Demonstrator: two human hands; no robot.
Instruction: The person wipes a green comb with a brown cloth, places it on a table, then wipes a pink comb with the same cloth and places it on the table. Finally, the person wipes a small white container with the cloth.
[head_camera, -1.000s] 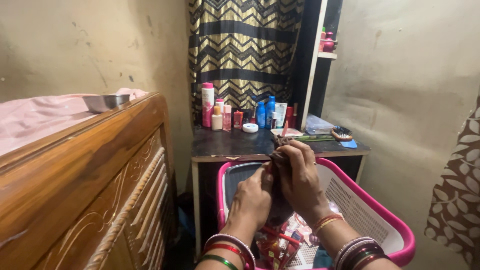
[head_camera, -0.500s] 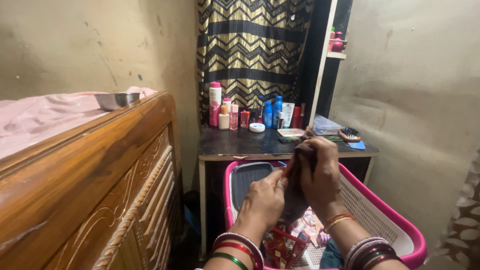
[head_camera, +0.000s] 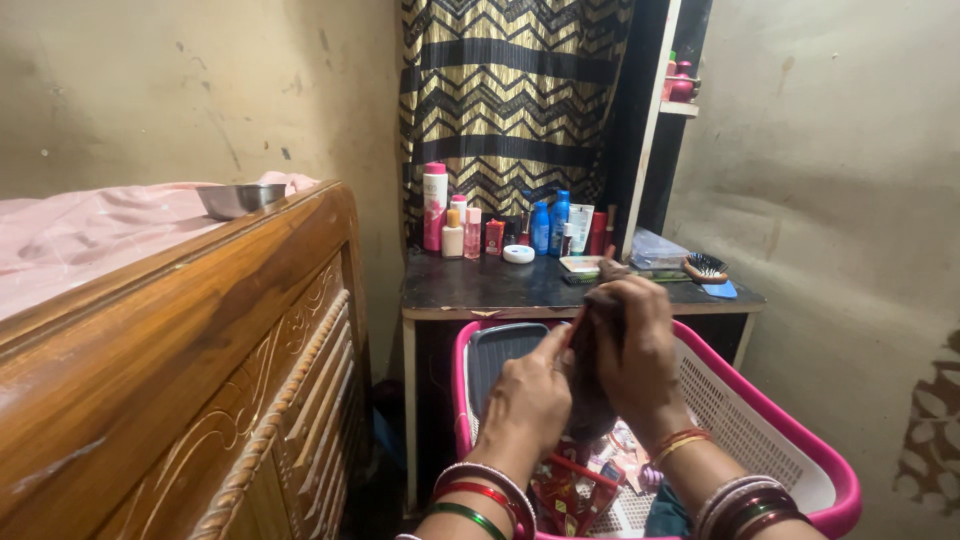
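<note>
A dark brown piece of cloth (head_camera: 592, 390) is bunched between both my hands, above a pink and white plastic laundry basket (head_camera: 790, 440). My left hand (head_camera: 528, 400) pinches its left side with the fingers pointing up. My right hand (head_camera: 640, 350) wraps over the top and right side of the cloth. Both wrists carry several bangles. Inside the basket lie red patterned clothes (head_camera: 572, 490) under my hands.
A dark wooden table (head_camera: 480, 288) stands behind the basket with several bottles (head_camera: 434, 206), a white jar, a hairbrush (head_camera: 706, 268) and a clear box. A carved wooden bed frame (head_camera: 230, 350) fills the left, with pink bedding and a steel bowl (head_camera: 238, 199). A zigzag curtain hangs behind.
The view has shifted slightly left and down. My hands stay on the dark cloth over the basket, with the right hand now wrapped further over its top.
</note>
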